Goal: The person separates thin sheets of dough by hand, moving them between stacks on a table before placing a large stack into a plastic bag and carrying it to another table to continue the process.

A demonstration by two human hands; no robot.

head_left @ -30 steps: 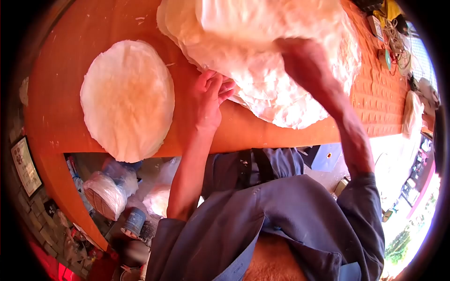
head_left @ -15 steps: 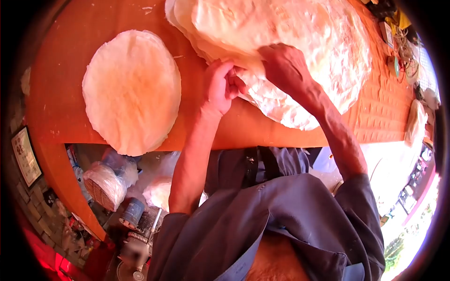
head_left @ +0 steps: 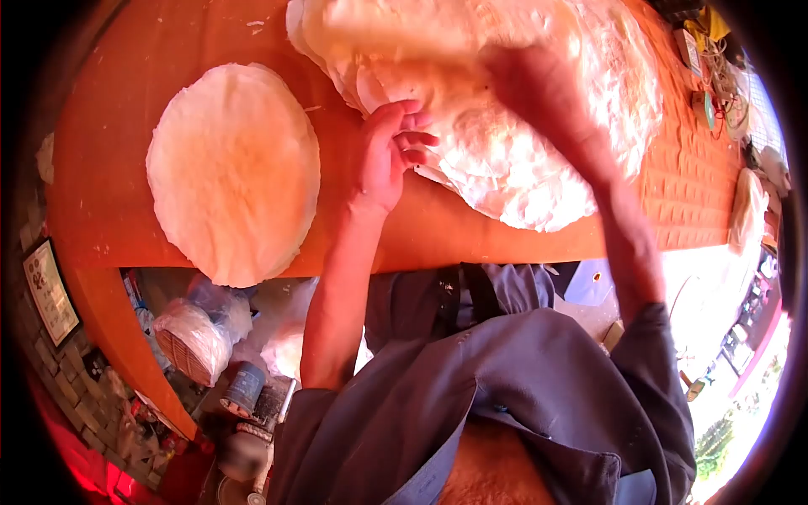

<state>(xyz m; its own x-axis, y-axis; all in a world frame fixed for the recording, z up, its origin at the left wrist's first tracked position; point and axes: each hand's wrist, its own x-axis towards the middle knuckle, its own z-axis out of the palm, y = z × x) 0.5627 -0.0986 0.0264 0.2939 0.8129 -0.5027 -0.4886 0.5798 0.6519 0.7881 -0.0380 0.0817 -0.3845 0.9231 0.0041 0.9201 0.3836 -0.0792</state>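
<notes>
The person's left hand point(head_left: 385, 164) is loosely half open, fingers curled and a little apart, right at the left rim of a broad pile of thin pale sheets point(head_left: 522, 168); I can't see it gripping anything, and it looks to me placed there to steady or guide that rim. The right hand point(head_left: 539, 88) is over the pile and badly blurred, fingers bent inward; a smeared pale strip runs leftward from it, perhaps a sheet's edge, but I can't tell whether the fingers have hold of it. The pile sits on the orange worktop point(head_left: 463, 240), stopping short of the near edge, its uneven layers showing along the left side. Well apart, towards the near left corner, a smaller round of the same pale stuff point(head_left: 236, 177) lies flat, its lower end slightly over the near edge; setting it aside seems to keep it separate from the heap, within easy reach. Below, a basket point(head_left: 189, 341) is wrapped in clear plastic, and whatever it contains is hard to make out. Beside it stands a dark blue can point(head_left: 244, 385), contents hidden. Past the pile, by the right edge, are tangled cords point(head_left: 720, 71) and a pale bundle point(head_left: 747, 202), perhaps a filled bag.
</notes>
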